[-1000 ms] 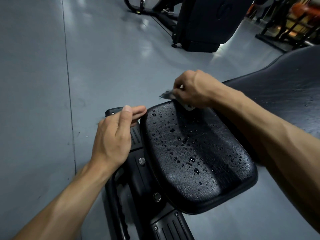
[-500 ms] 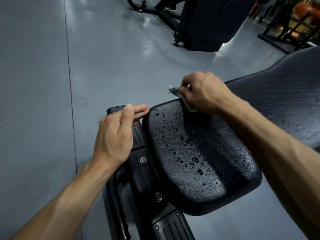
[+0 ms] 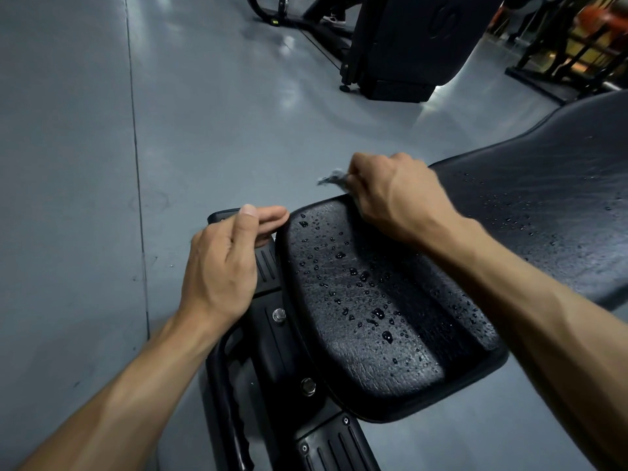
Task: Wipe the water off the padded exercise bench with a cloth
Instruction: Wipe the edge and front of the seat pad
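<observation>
My right hand (image 3: 394,195) pinches a small gray cloth (image 3: 334,178) at the far edge of the seat pad (image 3: 373,300). Left hand (image 3: 221,263) rests by the pad's left edge, fingers (image 3: 268,219) straight & together, holding nothing. Lots of drops on seat & back pad (image 3: 543,215). Wiping barely started, I think.

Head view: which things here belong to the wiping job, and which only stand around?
Belong to the job:
- small grey crumpled cloth, gripped by the right hand
- black textured padded seat, covered with water drops
- long black back pad, also wet

Only standing around:
- large black gym machine
- orange-padded rack
</observation>
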The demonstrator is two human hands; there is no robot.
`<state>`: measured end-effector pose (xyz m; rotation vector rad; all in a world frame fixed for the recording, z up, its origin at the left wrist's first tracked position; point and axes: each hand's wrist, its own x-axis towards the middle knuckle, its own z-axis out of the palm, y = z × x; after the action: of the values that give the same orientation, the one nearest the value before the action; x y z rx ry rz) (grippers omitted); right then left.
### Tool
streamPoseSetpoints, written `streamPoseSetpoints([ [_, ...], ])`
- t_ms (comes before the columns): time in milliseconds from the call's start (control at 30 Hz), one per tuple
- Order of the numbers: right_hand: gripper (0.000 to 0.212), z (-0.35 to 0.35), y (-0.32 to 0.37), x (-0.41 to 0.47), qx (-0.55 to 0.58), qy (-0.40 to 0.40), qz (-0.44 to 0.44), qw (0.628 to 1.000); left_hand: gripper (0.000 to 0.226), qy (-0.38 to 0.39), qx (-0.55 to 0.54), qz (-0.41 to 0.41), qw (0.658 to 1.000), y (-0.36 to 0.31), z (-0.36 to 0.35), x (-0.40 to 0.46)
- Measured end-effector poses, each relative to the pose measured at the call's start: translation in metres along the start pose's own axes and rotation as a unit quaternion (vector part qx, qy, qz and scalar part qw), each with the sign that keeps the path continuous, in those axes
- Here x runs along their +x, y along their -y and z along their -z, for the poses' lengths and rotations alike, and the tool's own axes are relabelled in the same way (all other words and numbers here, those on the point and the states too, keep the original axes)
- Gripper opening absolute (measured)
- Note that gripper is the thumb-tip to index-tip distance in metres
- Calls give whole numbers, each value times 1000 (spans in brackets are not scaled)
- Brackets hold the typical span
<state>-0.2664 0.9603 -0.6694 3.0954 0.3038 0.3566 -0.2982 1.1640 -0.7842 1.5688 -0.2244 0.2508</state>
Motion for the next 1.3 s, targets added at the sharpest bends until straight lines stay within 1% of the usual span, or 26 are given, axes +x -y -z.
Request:
streamPoseSetpoints([
  [67,33,-7,18,-4,8,3,48,999,49,-2,-4,2,1000,-1,-1,-1],
  [133,32,-8,21,-5,-4,8,66,998,48,1,-9,6,1000,-2,-1,-1],
  [200,31,-5,7,-2,-9,1,47,999,50,1,-17,11,1000,-2,-1,-2],
  [267,29,-1,-6,-1,-7,-13,8,1000,52,-1,-22,15,1000,-2,-1,-3],
  [333,28,-3,-3,-1,-6,-16,0,1000,52,-1,-26,18,1000,-2,-1,-4],
  [467,30,-14,33,-3,10,5,79,997,46,1,-22,25,999,-5,-1,-4],
  [533,30,-14,37,-4,0,16,100,995,45,1,-24,28,999,-6,-1,-3],
  [700,31,-6,15,4,0,0,31,1000,47,-6,-10,27,1000,-6,1,-7],
  [733,30,-7,18,4,-1,-4,32,999,48,-8,-6,26,1000,-6,1,-8],
  [900,29,-16,47,-4,-4,12,129,992,44,-18,11,21,1000,-10,2,-7],
  [967,31,-14,40,-1,-15,11,117,993,45,-18,7,25,999,-9,3,-8],
  [1100,32,-11,24,7,-4,-9,51,999,45,-9,-1,31,999,-8,5,-12],
  [1133,31,-12,28,6,-2,-6,56,998,46,-8,4,30,999,-8,5,-12],
  [1267,28,-19,54,-3,-5,16,145,989,49,-12,28,28,999,-8,8,-11],
  [1300,28,-19,53,-2,-11,17,150,989,50,-11,26,30,999,-8,8,-12],
])
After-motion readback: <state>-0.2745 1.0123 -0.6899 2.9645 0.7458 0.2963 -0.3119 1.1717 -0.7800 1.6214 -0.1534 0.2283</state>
